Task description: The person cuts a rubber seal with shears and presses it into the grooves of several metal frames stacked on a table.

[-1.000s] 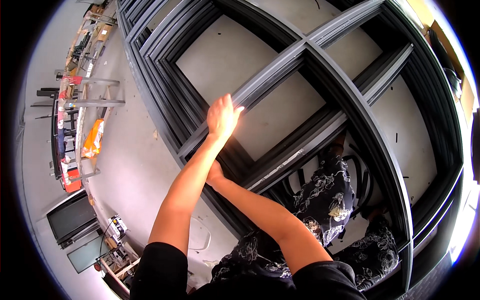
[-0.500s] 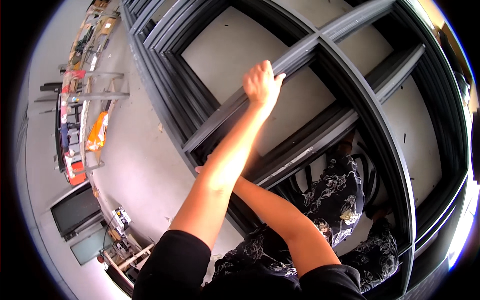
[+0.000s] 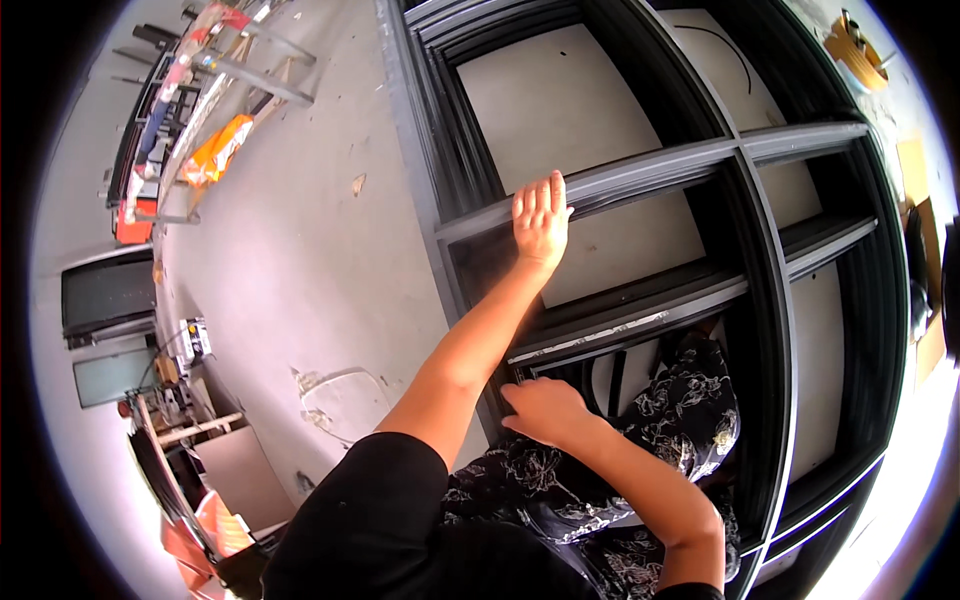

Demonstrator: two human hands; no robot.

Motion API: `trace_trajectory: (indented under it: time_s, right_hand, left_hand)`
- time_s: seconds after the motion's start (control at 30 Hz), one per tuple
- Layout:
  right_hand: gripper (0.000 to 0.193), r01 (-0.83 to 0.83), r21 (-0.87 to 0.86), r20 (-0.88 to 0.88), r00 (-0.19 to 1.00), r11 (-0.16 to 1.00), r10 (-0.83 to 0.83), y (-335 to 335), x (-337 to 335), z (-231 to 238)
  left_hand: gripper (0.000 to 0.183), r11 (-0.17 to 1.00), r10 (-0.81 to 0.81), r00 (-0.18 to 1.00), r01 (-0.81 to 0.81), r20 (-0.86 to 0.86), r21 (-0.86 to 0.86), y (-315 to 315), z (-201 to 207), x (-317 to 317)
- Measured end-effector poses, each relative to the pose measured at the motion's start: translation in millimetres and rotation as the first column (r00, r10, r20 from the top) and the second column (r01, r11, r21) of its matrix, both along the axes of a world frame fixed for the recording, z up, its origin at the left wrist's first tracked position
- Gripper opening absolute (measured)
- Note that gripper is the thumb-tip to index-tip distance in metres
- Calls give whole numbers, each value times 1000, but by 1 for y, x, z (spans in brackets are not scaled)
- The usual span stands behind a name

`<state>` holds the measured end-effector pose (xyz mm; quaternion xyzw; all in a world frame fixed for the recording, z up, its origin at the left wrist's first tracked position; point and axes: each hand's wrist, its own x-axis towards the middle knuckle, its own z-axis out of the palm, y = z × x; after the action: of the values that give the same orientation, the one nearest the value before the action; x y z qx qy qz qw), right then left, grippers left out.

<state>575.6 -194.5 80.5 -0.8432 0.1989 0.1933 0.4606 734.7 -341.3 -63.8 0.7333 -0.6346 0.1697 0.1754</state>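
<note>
A large dark grey metal window frame, divided by crossbars, lies on top of a stack of similar frames. My left hand rests on its long crossbar near the left side, fingers stretched flat over the bar and thumb to the right. Lower down, my right hand is closed on the frame's left side edge, with its fingertips partly hidden. Between the hands runs a second crossbar with a scuffed, whitish strip. My legs in dark patterned trousers are among the lower openings.
A cluttered metal rack with an orange bag stands at the far left. Dark panels lean on the wall. A thin loop of cord lies on the floor. At the upper right is a yellow tub.
My view has turned, so the frame appears farther right. My left hand has gone from a fist on the crossbar to flat fingers. My right hand, mostly hidden before, now shows at the side edge.
</note>
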Motion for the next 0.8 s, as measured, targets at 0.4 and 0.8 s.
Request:
trace_trajectory:
  time_s: [0.4, 0.8]
  right_hand:
    - [35, 781, 233, 223, 537, 579, -814, 22, -75, -3]
    - [25, 627, -230, 215, 779, 744, -590, 22, -87, -20]
  left_hand:
    - [99, 996, -43, 996, 36, 78, 84, 31, 2, 24]
    - [60, 993, -115, 993, 115, -14, 13, 62, 12, 51]
